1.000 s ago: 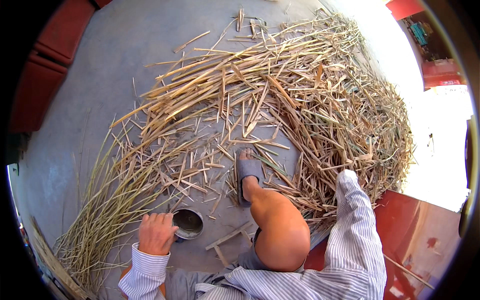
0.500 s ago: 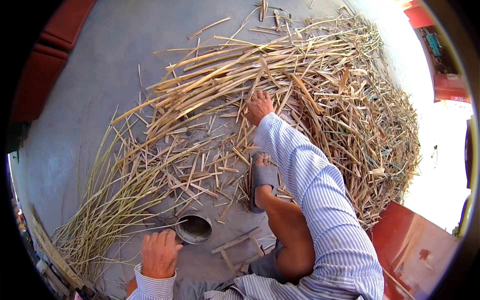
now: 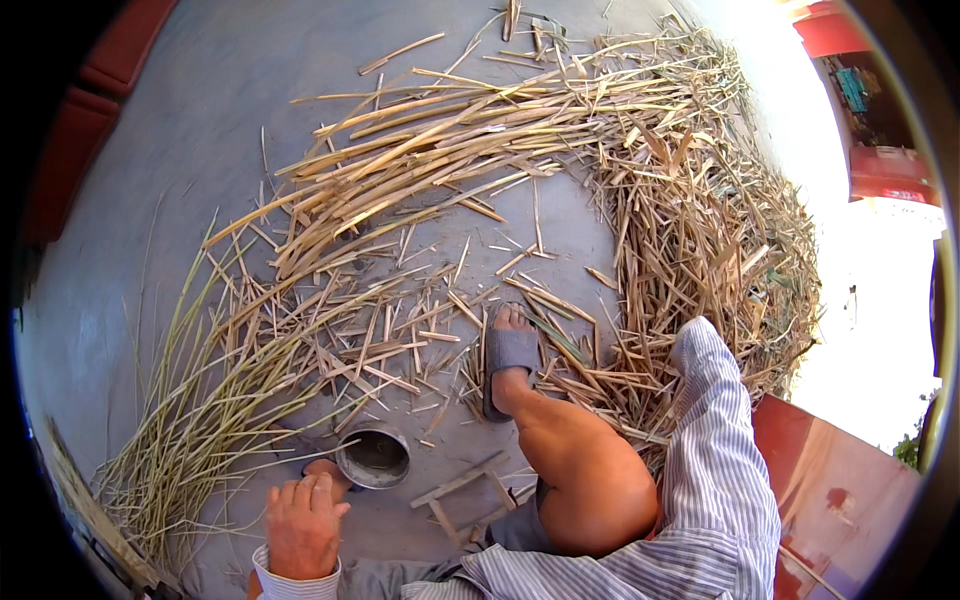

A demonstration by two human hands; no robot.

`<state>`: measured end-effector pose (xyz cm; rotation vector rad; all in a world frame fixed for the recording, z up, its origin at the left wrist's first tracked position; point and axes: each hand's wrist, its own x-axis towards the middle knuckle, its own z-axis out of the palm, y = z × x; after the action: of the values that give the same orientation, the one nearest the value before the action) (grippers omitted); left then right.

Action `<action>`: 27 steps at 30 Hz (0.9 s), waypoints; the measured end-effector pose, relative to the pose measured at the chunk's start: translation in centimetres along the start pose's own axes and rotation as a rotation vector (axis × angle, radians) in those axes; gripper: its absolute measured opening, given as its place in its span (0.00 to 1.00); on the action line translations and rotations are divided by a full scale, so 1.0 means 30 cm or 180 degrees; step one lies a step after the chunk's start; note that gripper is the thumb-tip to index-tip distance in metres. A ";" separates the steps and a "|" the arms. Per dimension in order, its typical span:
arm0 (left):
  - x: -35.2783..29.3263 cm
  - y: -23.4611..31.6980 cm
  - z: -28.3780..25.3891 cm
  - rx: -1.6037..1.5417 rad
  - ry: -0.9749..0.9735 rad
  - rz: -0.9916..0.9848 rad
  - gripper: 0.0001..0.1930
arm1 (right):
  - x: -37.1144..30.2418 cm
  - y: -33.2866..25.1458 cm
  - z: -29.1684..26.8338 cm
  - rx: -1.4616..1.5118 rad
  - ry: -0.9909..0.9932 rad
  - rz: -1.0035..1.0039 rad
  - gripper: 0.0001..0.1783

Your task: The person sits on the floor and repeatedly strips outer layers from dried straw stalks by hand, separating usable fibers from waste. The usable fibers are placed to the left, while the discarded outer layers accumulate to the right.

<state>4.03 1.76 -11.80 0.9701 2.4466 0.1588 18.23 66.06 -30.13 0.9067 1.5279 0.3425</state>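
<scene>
My left hand (image 3: 303, 525) rests near my left leg at the lower left, back upward, fingers loosely laid out and thumb apart; it holds nothing. Just beyond it stands a round metal pot (image 3: 373, 456). My right arm, in a striped sleeve (image 3: 705, 430), reaches to the near edge of a big heap of dry stalk pieces and leaves (image 3: 700, 230). The right hand itself is hidden past the cuff. Longer yellow stalks (image 3: 430, 140) lie across the floor beyond my sandalled foot (image 3: 512, 360).
Thin greenish stems (image 3: 200, 450) spread at the left. A small wooden frame (image 3: 460, 495) lies beside the pot. Broken stalk bits (image 3: 370, 350) are scattered over the grey floor (image 3: 200, 120). Red furniture (image 3: 75, 150) stands far left; a red and brown panel (image 3: 830, 490) is at the lower right.
My right hand has left the stalks in the middle and swung right and back to the heap, baring a strip of floor beyond my foot. The left hand stays nearly still.
</scene>
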 end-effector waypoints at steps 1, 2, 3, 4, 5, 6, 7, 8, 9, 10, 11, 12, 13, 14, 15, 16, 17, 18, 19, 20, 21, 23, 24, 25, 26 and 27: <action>0.005 0.005 -0.010 0.0006 0.0018 0.0027 0.28 | 0.004 -0.025 -0.025 0.0106 0.0044 -0.0111 0.28; 0.010 0.009 -0.019 0.0005 0.0036 0.0049 0.28 | 0.014 -0.066 -0.052 0.0216 0.0132 -0.0296 0.27; 0.001 0.019 -0.026 -0.0005 0.0075 0.0040 0.27 | 0.032 -0.145 -0.106 0.0315 0.0292 -0.0626 0.26; 0.003 0.026 -0.032 0.0002 0.0107 0.0072 0.27 | 0.048 -0.235 -0.145 0.0459 0.0483 -0.0996 0.25; 0.006 0.029 -0.036 0.0012 0.0131 0.0110 0.27 | 0.052 -0.348 -0.189 0.0644 0.0738 -0.1473 0.24; 0.004 0.029 -0.035 0.0002 0.0102 0.0095 0.27 | 0.023 -0.484 -0.245 0.0848 0.1065 -0.1956 0.23; 0.002 0.028 -0.029 -0.0017 0.0074 0.0056 0.27 | -0.035 -0.623 -0.307 0.0984 0.1413 -0.2410 0.22; -0.001 0.024 -0.023 -0.0036 0.0048 0.0009 0.27 | -0.153 -0.748 -0.387 0.1214 0.1707 -0.2651 0.21; 0.002 0.020 -0.024 -0.0019 0.0023 -0.0008 0.26 | -0.232 -0.851 -0.430 0.1222 0.2240 -0.2977 0.22; 0.002 0.021 -0.025 0.0000 -0.0010 -0.0047 0.26 | -0.296 -0.966 -0.473 0.1219 0.2653 -0.3140 0.22; 0.006 0.017 -0.026 0.0020 -0.0045 -0.0070 0.26 | -0.328 -1.052 -0.506 0.1232 0.3064 -0.3286 0.22; 0.005 0.010 -0.026 -0.0050 -0.0145 -0.0108 0.25 | -0.331 -1.115 -0.529 0.1184 0.3272 -0.3341 0.20; 0.003 0.003 -0.025 -0.0121 -0.0243 -0.0145 0.25 | -0.337 -1.176 -0.546 0.1143 0.3479 -0.3393 0.19; 0.000 -0.006 -0.024 -0.0192 -0.0340 -0.0179 0.25 | -0.346 -1.233 -0.550 0.1108 0.3687 -0.3440 0.18; 0.005 -0.018 -0.018 -0.0166 -0.0330 -0.0206 0.25 | -0.342 -1.271 -0.549 0.0909 0.3724 -0.3275 0.16; -0.005 -0.018 -0.016 -0.0145 -0.0315 -0.0244 0.25 | -0.331 -1.273 -0.541 0.0703 0.3765 -0.3117 0.15; -0.014 -0.018 -0.019 -0.0118 -0.0297 -0.0273 0.25 | -0.318 -1.266 -0.535 0.0504 0.3811 -0.2948 0.13; -0.017 -0.014 -0.024 -0.0105 -0.0259 -0.0315 0.25 | -0.303 -1.237 -0.524 0.0515 0.4002 -0.2943 0.11; -0.023 -0.016 -0.023 -0.0114 -0.0214 -0.0347 0.25 | -0.292 -1.189 -0.514 0.0534 0.4203 -0.2919 0.09; -0.029 -0.016 -0.024 -0.0108 -0.0174 -0.0367 0.25 | -0.287 -1.138 -0.516 0.0623 0.4329 -0.2857 0.08; -0.035 -0.015 -0.026 -0.0096 -0.0123 -0.0386 0.25 | -0.292 -1.080 -0.526 0.0718 0.4466 -0.2789 0.08; -0.048 -0.012 -0.033 0.0080 0.0193 -0.0426 0.25 | -0.331 -0.970 -0.539 0.0844 0.4341 -0.2664 0.10; -0.047 -0.017 -0.040 0.0202 0.0456 -0.0393 0.26 | -0.351 -0.915 -0.543 0.0910 0.4420 -0.2693 0.11; -0.046 -0.023 -0.048 0.0326 0.0716 -0.0353 0.26 | -0.373 -0.865 -0.538 0.0978 0.4498 -0.2719 0.12; -0.044 -0.031 -0.065 0.0397 0.1031 -0.0363 0.26 | -0.419 -0.800 -0.539 0.1007 0.4549 -0.2740 0.13; -0.040 -0.041 -0.084 0.0465 0.1343 -0.0368 0.27 | -0.467 -0.733 -0.535 0.1098 0.4712 -0.2780 0.14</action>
<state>2.80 0.24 -9.47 0.9269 2.9286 0.1597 -5.32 46.61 -32.24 -0.0169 3.2174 0.0448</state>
